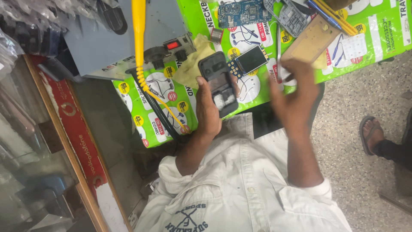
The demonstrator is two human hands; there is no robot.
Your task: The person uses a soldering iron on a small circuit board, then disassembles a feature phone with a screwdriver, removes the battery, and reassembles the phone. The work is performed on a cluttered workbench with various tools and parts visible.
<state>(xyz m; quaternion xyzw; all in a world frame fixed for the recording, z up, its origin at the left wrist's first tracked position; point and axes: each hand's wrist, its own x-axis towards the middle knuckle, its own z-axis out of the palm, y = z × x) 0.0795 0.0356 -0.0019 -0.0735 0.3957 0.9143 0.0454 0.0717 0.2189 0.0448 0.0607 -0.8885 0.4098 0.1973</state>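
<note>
The opened phone body (pixel 219 83), a dark shell with its back off and a pale patch showing in the lower half, sits upright in the left hand (pixel 208 107), thumb pressed along its near edge and the fingers wrapped behind it, held over the edge of the green printed sheet (pixel 377 38) that covers the bench. The grip looks narrow, thumb on one side only, so a nudge could tip the shell out of the hand and down past the bench edge toward the lap or the speckled floor (pixel 365 129). The right hand (pixel 294 92) hovers just beside it with the fingers loosely curled; it is blurred, and I cannot tell whether anything small is pinched in it (a pale shape shows at the fingers, no more than that). Just beyond the shell lies a small display module (pixel 249 60) with a keypad strip at its end, near enough that a sweep of either hand could knock it or drag it off the sheet. Further out rest a blue circuit board (pixel 241 13), a grey keypad frame (pixel 292 18), a wooden block (pixel 310 39) and some pencils (pixel 334 15); loose parts this crowded are easily scattered. The yellow coiled cable (pixel 139 47) and black leads hang close to the left wrist and could snag it.
</note>
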